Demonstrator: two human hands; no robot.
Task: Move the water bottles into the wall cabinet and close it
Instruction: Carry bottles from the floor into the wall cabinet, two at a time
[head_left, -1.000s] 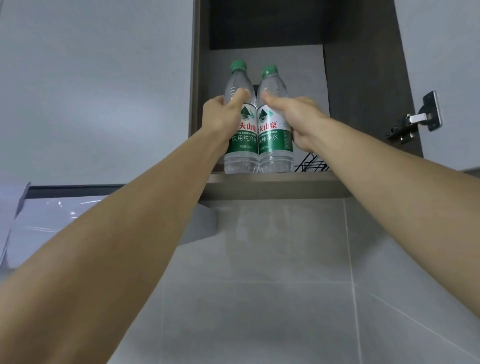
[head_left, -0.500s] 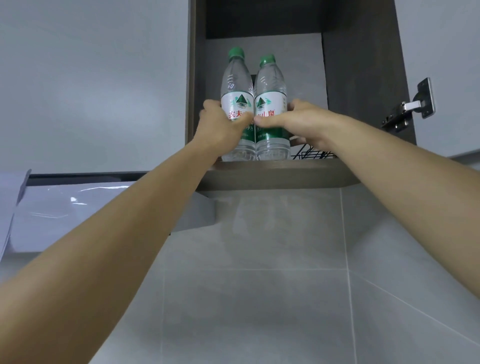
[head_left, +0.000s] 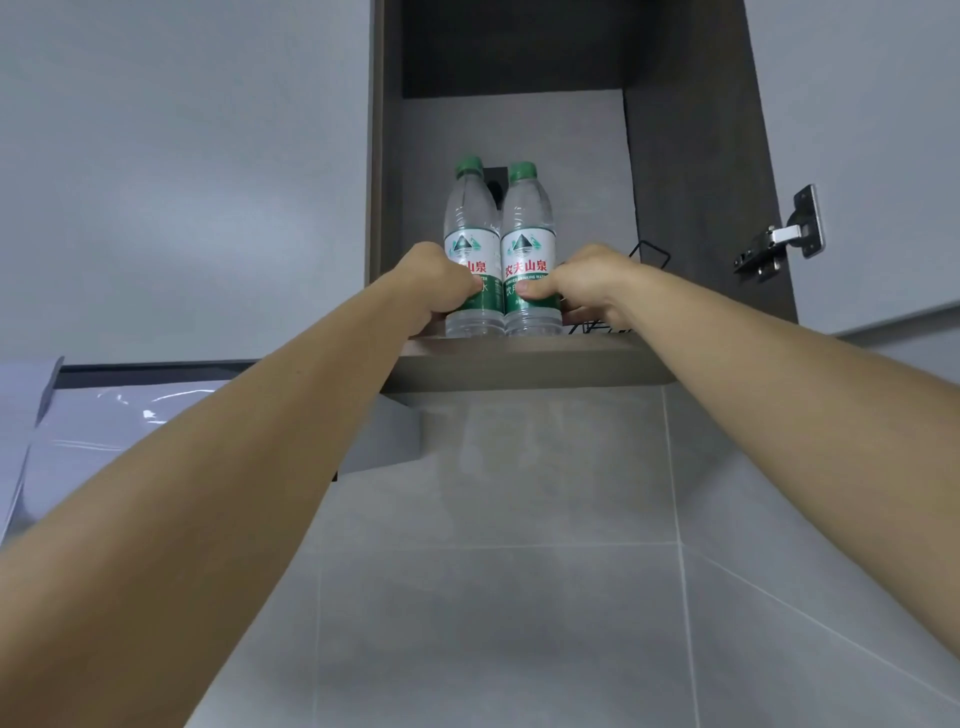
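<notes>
Two clear water bottles with green caps and green-white labels stand upright side by side on the bottom shelf (head_left: 519, 366) of the open wall cabinet. My left hand (head_left: 431, 283) is wrapped around the lower part of the left bottle (head_left: 470, 223). My right hand (head_left: 587, 283) grips the lower part of the right bottle (head_left: 527, 228). The two bottles touch each other. Both bottle bases rest near the shelf's front edge.
The cabinet door (head_left: 857, 156) hangs open at the right, with a metal hinge (head_left: 779, 239) on its inner side. A black wire rack (head_left: 644, 260) sits in the cabinet behind my right hand. A closed grey cabinet front (head_left: 182, 156) is at the left; grey wall tiles (head_left: 519, 571) lie below.
Both hands have slid down from the upper labels to the lower part of the bottles. The bottles now stand further back on the shelf.
</notes>
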